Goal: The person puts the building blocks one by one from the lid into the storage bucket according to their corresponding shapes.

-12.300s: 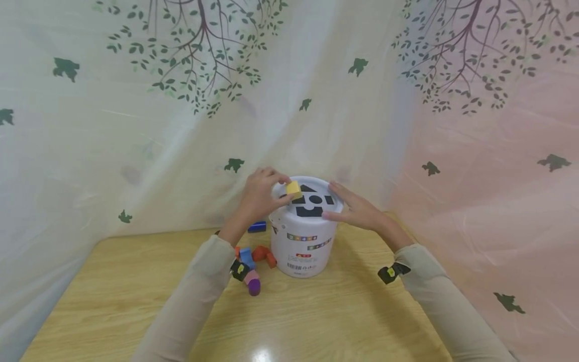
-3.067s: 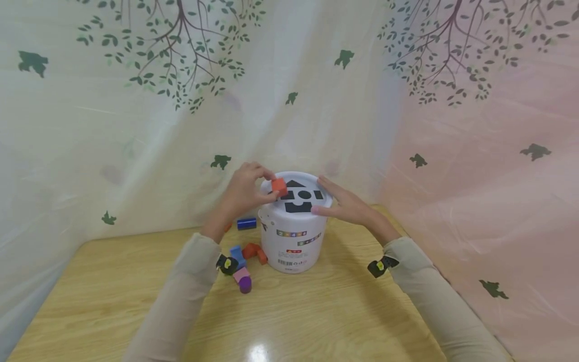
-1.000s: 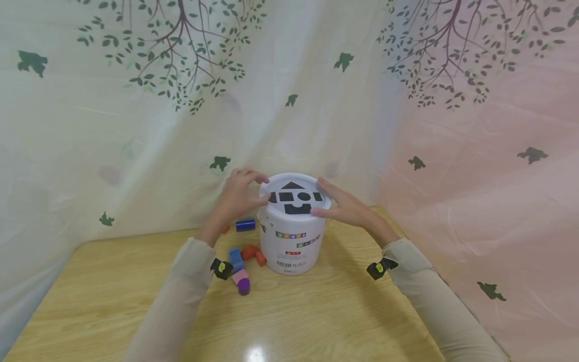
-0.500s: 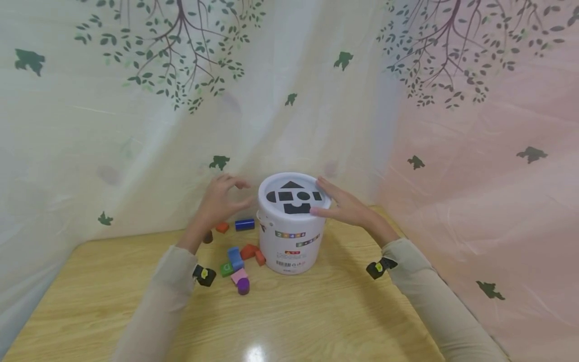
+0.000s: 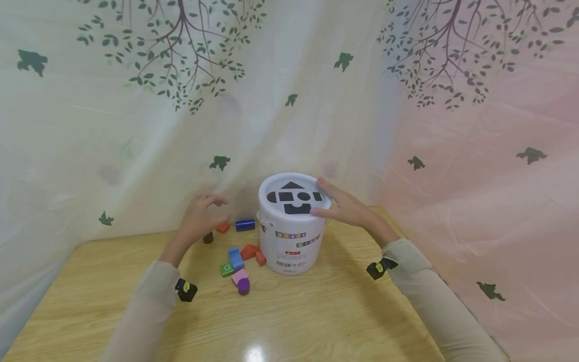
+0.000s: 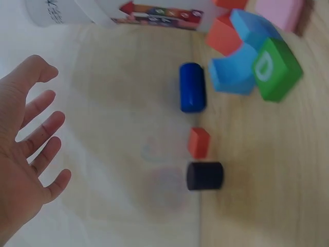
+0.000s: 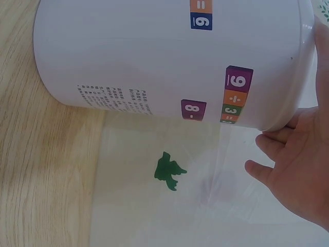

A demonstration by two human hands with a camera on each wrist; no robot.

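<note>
A white bucket [image 5: 291, 246] stands on the table, its lid [image 5: 275, 207] cut with dark shaped holes. My right hand [image 5: 347, 205] rests on the lid's right rim, thumb at the front and fingers stretched along the far side. Left of the bucket my left hand [image 5: 197, 217] hovers in the air, fingers loosely spread with nothing in them. Nearest to it are a black cylinder [image 5: 208, 238], a small orange block [image 5: 222, 228] and a blue cylinder [image 5: 245, 224]. The left wrist view shows all three lying in a row, apart from the hand [image 6: 25, 139].
Closer to the bucket's foot lie red-orange blocks [image 5: 249, 251], a light blue curved block [image 5: 235, 257], a green block [image 5: 227, 270], a pink block [image 5: 239, 276] and a purple cylinder [image 5: 243, 286]. A leaf-printed curtain [image 5: 289, 136] hangs behind the wooden table [image 5: 307, 317].
The left hand held a yellow block over the lid, later a red cube. Empty at the lid one second ago, it has since moved left and down. The right hand has stayed on the rim.
</note>
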